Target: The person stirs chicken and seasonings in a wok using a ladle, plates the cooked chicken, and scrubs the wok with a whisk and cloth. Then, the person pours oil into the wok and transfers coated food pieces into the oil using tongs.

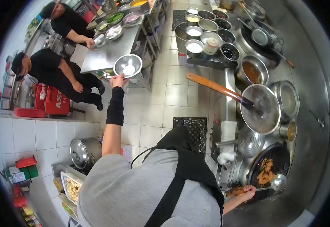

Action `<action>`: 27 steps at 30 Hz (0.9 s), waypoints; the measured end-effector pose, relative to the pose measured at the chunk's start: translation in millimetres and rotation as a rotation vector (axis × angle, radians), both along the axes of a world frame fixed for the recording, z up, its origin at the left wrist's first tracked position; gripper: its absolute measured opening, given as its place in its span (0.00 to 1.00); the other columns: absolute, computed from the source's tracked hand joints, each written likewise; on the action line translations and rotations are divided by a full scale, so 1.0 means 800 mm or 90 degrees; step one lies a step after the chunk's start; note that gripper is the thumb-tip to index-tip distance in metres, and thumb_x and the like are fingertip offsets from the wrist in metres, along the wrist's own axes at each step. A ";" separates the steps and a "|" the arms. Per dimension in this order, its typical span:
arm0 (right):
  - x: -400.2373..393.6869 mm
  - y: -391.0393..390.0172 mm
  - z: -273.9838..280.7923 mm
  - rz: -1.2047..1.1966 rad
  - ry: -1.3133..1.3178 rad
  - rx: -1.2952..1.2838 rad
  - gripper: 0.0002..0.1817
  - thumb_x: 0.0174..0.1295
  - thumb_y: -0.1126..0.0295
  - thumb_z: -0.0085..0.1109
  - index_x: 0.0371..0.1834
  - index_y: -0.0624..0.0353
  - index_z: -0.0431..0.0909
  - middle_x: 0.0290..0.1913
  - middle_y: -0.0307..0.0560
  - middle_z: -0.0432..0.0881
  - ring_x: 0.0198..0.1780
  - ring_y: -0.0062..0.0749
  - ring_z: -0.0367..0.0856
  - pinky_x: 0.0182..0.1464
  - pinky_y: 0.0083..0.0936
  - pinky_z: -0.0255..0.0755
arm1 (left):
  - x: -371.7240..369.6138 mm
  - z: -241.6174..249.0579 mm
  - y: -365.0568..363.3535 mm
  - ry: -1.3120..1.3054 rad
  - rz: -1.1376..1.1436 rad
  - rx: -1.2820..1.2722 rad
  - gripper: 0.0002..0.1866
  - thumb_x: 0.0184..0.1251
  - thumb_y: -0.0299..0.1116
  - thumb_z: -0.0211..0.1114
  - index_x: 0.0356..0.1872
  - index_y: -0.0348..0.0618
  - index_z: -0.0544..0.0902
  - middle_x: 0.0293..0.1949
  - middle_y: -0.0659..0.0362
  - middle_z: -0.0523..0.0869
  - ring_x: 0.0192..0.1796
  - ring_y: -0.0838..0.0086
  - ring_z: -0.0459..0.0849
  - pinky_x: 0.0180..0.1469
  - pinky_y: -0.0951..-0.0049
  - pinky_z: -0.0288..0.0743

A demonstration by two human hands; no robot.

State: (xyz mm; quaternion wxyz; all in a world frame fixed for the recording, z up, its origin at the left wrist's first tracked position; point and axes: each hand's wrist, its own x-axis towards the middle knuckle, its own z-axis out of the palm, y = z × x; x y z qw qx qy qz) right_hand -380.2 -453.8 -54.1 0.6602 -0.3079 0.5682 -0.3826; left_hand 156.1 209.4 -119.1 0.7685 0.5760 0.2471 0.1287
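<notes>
Floor forms an aisle with room to move between the steel table and the cooking range. A dark wok on the range holds orange-brown food. The left hand pinches the near edge of a steel bowl with white contents, out by the table's corner. The right hand curls its fingers around the handle of a ladle, whose cup sits at the wok's rim.

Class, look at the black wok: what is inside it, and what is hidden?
Orange-brown food pieces lie inside the wok. The ladle in the right hand covers part of its edge; the surface beneath the food cannot be seen.
</notes>
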 end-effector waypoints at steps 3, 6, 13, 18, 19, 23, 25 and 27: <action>0.040 -0.011 0.014 0.050 -0.007 -0.012 0.12 0.56 0.75 0.49 0.18 0.55 0.60 0.17 0.37 0.59 0.17 0.23 0.56 0.19 0.21 0.55 | 0.047 -0.047 0.065 -0.006 0.185 -0.048 0.09 0.57 0.19 0.62 0.28 0.21 0.71 0.35 0.38 0.82 0.37 0.49 0.87 0.40 0.51 0.89; 0.065 -0.024 0.011 0.079 -0.001 -0.006 0.12 0.56 0.74 0.50 0.18 0.55 0.60 0.17 0.36 0.58 0.17 0.23 0.57 0.18 0.21 0.54 | 0.125 -0.139 0.158 -0.033 0.188 0.067 0.13 0.57 0.25 0.66 0.33 0.23 0.75 0.39 0.40 0.80 0.39 0.49 0.84 0.43 0.50 0.86; 0.056 0.033 0.022 0.076 -0.012 0.045 0.17 0.64 0.73 0.52 0.19 0.47 0.57 0.17 0.29 0.55 0.14 0.16 0.51 0.13 0.20 0.44 | 0.106 0.034 -0.041 -0.055 0.158 0.154 0.28 0.64 0.26 0.63 0.67 0.40 0.71 0.72 0.44 0.63 0.69 0.53 0.68 0.64 0.52 0.70; 0.038 0.090 0.023 -0.027 0.036 -0.077 0.03 0.64 0.73 0.58 0.34 0.58 0.75 0.18 0.33 0.65 0.14 0.16 0.58 0.14 0.19 0.51 | -0.003 0.169 -0.321 -0.405 -0.424 0.168 0.21 0.67 0.21 0.57 0.62 0.29 0.73 0.66 0.48 0.74 0.66 0.62 0.74 0.67 0.64 0.69; 0.049 0.101 0.033 -0.065 0.080 -0.130 0.03 0.64 0.74 0.58 0.39 0.60 0.76 0.19 0.34 0.67 0.15 0.17 0.61 0.14 0.19 0.53 | -0.033 0.178 -0.372 -0.383 -0.580 0.139 0.20 0.68 0.22 0.57 0.61 0.32 0.74 0.58 0.52 0.81 0.60 0.65 0.79 0.65 0.66 0.70; 0.019 0.109 0.068 -0.100 0.103 -0.177 0.11 0.64 0.78 0.59 0.48 0.66 0.76 0.21 0.39 0.72 0.16 0.20 0.68 0.14 0.20 0.61 | -0.162 0.084 -0.535 -0.243 -1.138 0.031 0.20 0.71 0.27 0.61 0.62 0.38 0.77 0.55 0.58 0.84 0.52 0.75 0.82 0.56 0.72 0.76; -0.013 0.111 0.055 -0.088 0.163 -0.197 0.09 0.64 0.79 0.58 0.47 0.66 0.77 0.20 0.39 0.72 0.14 0.20 0.67 0.12 0.21 0.60 | -0.239 0.001 -0.594 -0.202 -1.235 0.147 0.27 0.69 0.36 0.66 0.65 0.35 0.74 0.56 0.52 0.84 0.52 0.71 0.83 0.55 0.70 0.77; -0.046 0.109 0.038 -0.074 0.228 -0.202 0.07 0.64 0.79 0.57 0.43 0.66 0.79 0.17 0.39 0.71 0.10 0.21 0.66 0.11 0.23 0.60 | -0.297 -0.078 -0.636 -0.139 -1.285 0.248 0.35 0.65 0.44 0.69 0.68 0.33 0.70 0.59 0.45 0.81 0.57 0.63 0.81 0.61 0.65 0.74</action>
